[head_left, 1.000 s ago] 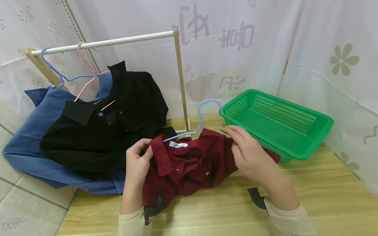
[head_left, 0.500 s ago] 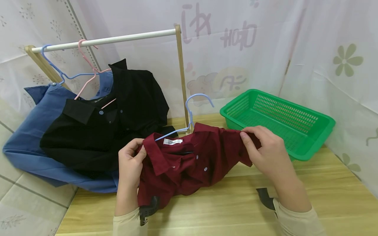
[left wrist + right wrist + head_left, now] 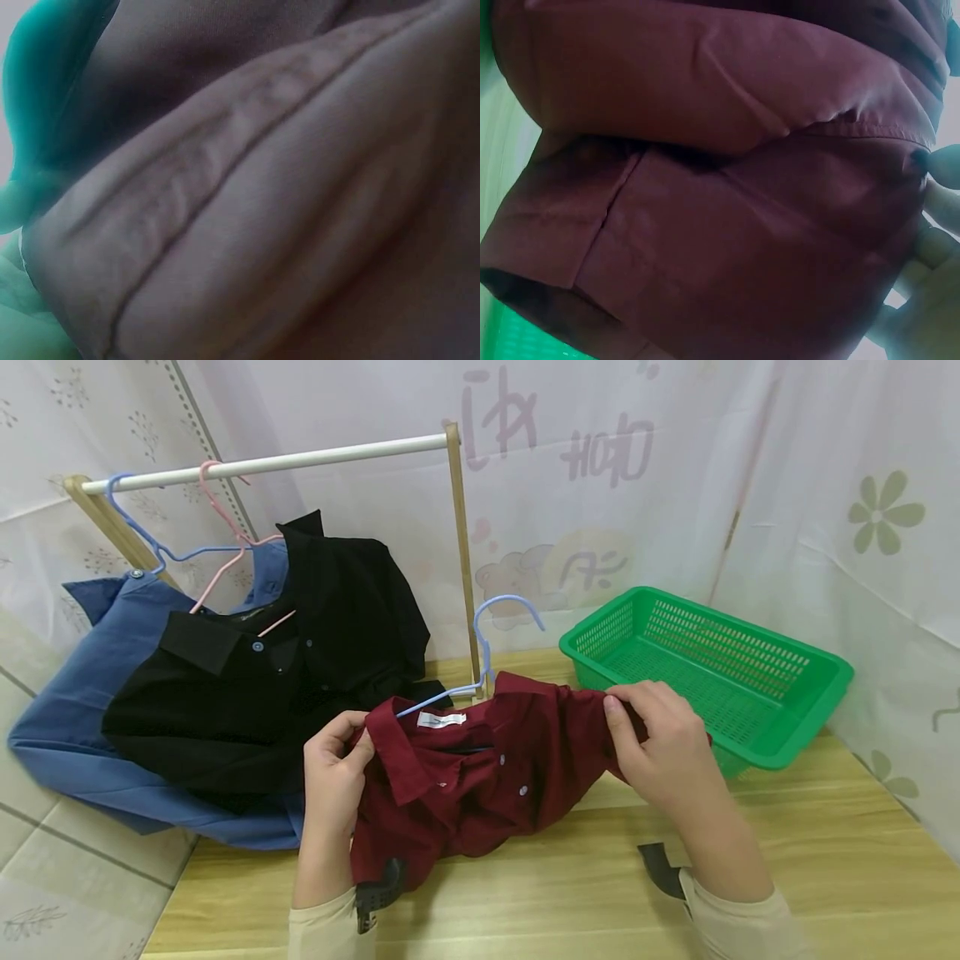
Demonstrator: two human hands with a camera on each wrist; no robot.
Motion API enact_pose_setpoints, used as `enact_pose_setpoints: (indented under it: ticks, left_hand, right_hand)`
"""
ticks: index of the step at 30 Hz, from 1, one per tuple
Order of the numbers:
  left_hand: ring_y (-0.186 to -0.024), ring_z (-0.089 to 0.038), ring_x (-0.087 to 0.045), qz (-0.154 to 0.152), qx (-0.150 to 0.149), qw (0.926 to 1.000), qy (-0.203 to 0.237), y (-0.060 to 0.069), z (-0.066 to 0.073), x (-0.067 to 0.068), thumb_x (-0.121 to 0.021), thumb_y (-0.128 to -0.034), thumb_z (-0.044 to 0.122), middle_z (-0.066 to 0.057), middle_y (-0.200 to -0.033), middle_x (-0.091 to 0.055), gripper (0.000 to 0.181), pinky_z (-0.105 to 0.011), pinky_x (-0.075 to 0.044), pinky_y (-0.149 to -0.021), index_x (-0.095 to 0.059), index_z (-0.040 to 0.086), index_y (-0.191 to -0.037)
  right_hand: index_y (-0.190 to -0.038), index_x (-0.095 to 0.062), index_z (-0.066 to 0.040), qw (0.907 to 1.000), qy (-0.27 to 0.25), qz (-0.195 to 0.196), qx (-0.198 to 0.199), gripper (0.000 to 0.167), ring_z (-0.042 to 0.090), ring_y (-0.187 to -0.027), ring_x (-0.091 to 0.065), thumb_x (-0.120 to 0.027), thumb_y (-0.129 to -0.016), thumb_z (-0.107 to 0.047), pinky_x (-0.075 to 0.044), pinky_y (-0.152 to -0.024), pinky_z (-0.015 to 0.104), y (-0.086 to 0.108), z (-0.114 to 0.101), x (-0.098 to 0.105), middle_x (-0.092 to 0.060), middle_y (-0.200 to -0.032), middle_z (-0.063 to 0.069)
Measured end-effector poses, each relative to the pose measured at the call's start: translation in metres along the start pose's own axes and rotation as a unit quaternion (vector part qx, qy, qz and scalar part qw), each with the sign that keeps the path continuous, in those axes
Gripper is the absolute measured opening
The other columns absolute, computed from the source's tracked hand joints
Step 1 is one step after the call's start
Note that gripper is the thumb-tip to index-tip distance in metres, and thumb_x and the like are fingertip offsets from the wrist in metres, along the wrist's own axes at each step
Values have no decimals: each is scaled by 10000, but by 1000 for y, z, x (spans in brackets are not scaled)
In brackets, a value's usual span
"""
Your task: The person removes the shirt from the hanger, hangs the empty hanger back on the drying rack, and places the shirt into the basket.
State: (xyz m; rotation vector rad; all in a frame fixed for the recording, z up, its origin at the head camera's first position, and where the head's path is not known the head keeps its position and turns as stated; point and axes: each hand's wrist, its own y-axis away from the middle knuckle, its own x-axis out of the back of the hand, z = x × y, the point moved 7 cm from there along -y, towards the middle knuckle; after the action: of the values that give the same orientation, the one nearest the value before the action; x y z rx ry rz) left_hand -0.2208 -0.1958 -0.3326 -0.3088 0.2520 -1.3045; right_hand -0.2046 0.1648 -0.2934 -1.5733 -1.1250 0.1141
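Note:
A dark red button shirt (image 3: 465,777) with a white neck label is held up between both hands, over the table. Its collar and left-side shoulder are pinched by my left hand (image 3: 333,777), thumb on top. My right hand (image 3: 667,752) pinches the shoulder and sleeve on the other side. A light blue hanger (image 3: 486,647) sits inside the shirt, its hook sticking up from the neck opening; its lower parts are covered by cloth. Close up, the right wrist view shows the short sleeve (image 3: 727,232) with fingertips at its edge. Folded cloth fills most of the left wrist view.
A clothes rack with a white rail (image 3: 300,462) stands at the back left. From it hang a blue shirt (image 3: 82,727) on a blue hanger and a black shirt (image 3: 352,618) on a pink hanger. A green basket (image 3: 795,752) rests at the back right of the wooden table (image 3: 555,902).
My right hand has moved right along the shirt and taken hold of its shoulder. The shirt and hanger have shifted slightly left, and the hook has come away from the basket's edge.

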Motion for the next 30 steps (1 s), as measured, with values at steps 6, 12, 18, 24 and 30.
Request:
enact_pose_setpoints:
  ticks: [6,12,18,24,30]
  left_hand:
    - [-721,-119,-543,-55,-87,9999,-85,1,1,-4,-559,-1013,-69,53,-787,-655,150,-225,-481,-639,-699,-111,-981]
    - [-701,-112,-531,-93,-93,9998,-157,2,1,-8,-558,-1003,-86,49,-766,-640,159,-231,-473,-627,-712,-85,-966]
    - [-700,-116,-542,-165,-121,9995,-260,2,3,-14,-574,-1013,-62,52,-760,-638,154,-234,-485,-634,-720,-77,-965]
    - [-722,-128,-552,-198,-119,9994,-244,3,3,-18,-574,-1015,-60,52,-782,-650,157,-234,-498,-647,-725,-82,-977]
    - [-716,-126,-541,-242,-58,9995,-213,4,1,-20,-567,-1008,-70,41,-778,-641,164,-235,-482,-641,-727,-75,-972]
  right_hand:
    - [-1037,-757,37,9999,-99,40,63,106,306,-925,-677,-690,-955,25,-482,-860,326,1,-4,-4,-757,-960,157]
    - [-1036,-757,29,9999,-118,37,6,100,313,-930,-685,-691,-964,11,-478,-871,358,0,-7,-7,-756,-958,151]
    - [-1050,-752,36,9999,-145,3,-29,108,314,-929,-685,-690,-965,12,-482,-871,366,0,-10,-9,-754,-965,156]
    - [-1092,-748,22,9993,-345,107,-103,134,267,-938,-684,-693,-970,29,-488,-866,218,-1,-13,-10,-753,-1001,139]
    - [-1113,-748,-4,9967,-724,280,-245,181,105,-856,-644,-706,-954,69,-470,-774,76,1,-12,-7,-759,-1005,100]
